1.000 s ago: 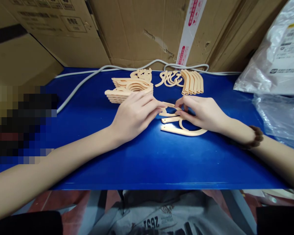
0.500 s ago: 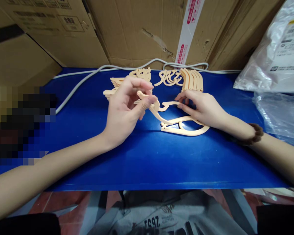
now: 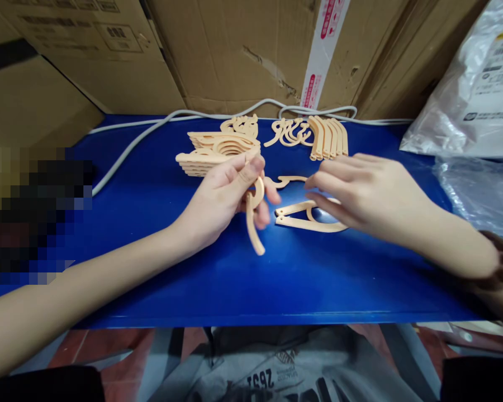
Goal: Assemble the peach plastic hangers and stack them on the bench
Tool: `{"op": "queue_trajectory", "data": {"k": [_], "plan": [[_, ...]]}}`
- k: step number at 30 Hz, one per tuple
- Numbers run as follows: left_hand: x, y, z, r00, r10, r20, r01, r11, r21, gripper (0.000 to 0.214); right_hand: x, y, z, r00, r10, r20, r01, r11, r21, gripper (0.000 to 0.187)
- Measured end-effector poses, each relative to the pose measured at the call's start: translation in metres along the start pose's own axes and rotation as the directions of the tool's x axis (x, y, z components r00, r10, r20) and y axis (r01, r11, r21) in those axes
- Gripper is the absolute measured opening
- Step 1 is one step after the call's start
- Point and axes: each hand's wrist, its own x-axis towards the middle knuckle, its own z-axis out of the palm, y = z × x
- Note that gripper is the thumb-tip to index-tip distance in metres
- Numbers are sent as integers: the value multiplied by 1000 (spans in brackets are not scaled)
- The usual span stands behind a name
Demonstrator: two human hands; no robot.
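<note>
My left hand (image 3: 224, 198) is closed on a curved peach plastic hanger arm (image 3: 252, 223), which hangs down from my fingers above the blue table (image 3: 184, 279). My right hand (image 3: 369, 195) hovers with fingers stretched out over another peach hanger piece (image 3: 302, 220) lying flat on the table. A small peach hook piece (image 3: 287, 180) lies between my two hands.
A stack of peach hanger parts (image 3: 216, 151) sits behind my left hand. Hooks (image 3: 291, 133) and a row of curved arms (image 3: 329, 138) lie at the back. A white cable (image 3: 142, 139) runs along the cardboard boxes (image 3: 235, 50). Plastic bags (image 3: 465, 100) fill the right side.
My left hand has turned the hanger arm so it points downward and drawn it away from the flat piece. My right hand has let go and lifted, fingers now spread.
</note>
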Motion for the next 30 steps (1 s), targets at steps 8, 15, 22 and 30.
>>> {"op": "queue_trajectory", "data": {"k": [8, 15, 22, 30], "plan": [[3, -2, -4, 989, -23, 143, -18, 960, 279, 20, -15, -31, -3, 986, -147, 80, 150, 988, -23, 26], [9, -16, -15, 941, 199, 272, -336, 498, 800, 24, -11, -33, 18, 986, -165, -25, 163, 984, -72, 29], [5, -16, -15, 909, 211, 359, -411, 313, 857, 22, -4, -31, 37, 967, -221, -123, 226, 974, 21, 24], [6, -19, -15, 893, 206, 400, -441, 218, 871, 24, -7, -31, 38, 943, -282, -179, 266, 958, -106, 26]]}}
